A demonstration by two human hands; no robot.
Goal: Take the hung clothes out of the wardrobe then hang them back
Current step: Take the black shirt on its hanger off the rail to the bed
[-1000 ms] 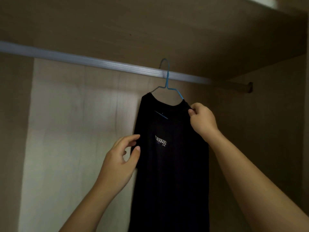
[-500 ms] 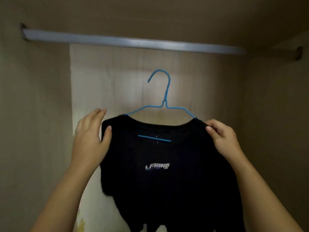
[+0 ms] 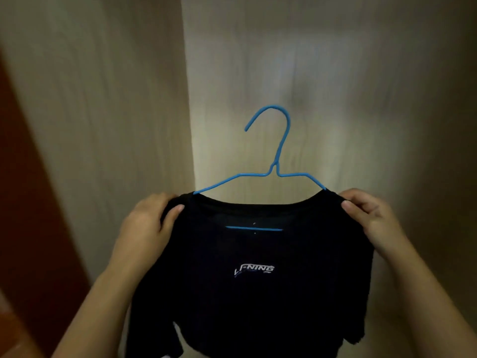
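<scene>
A black T-shirt [image 3: 258, 293] with a small white logo on its chest sits on a blue wire hanger [image 3: 277, 151]. The hanger's hook points up and is free, touching nothing. My left hand [image 3: 147, 228] grips the shirt's left shoulder, thumb on the front. My right hand [image 3: 369, 215] pinches the right shoulder. The shirt is held spread out in front of the wardrobe's pale back panel [image 3: 322, 73]. The hanging rail is out of view.
The wardrobe's light wooden left side wall [image 3: 103, 99] runs down the left. A reddish-brown door or frame edge [image 3: 31, 202] stands at the far left. The right side of the wardrobe interior is dim.
The shirt and hanger came off the rail and moved down and toward me. My left hand went from open beside the shirt to gripping its shoulder. The rail has left the view.
</scene>
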